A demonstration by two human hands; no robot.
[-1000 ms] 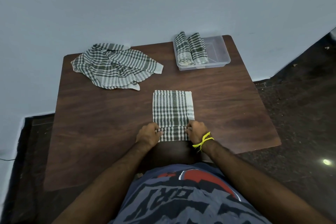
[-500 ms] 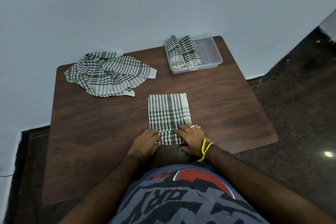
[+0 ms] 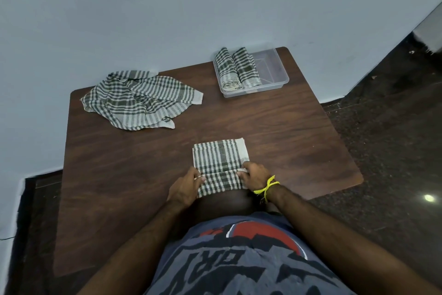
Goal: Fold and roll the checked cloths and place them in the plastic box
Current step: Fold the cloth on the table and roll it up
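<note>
Left hand (image 3: 189,187), right hand (image 3: 254,176) gripping ends of folded cloth (image 3: 220,163) at near table (image 3: 287,139) edge. Since a second ago: near end turned over, roll begun. Two rolls already in box (image 3: 275,72), far right corner.

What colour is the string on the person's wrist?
Bright yellow. The string is tied round the right wrist, just behind the right hand; the head view shows it clearly.

Two bare forearms reach forward from the torso. The left hand (image 3: 189,187) and right hand (image 3: 254,176) sit side by side, palms down, fingers (image 3: 199,178) curled inward, pinching.
</note>
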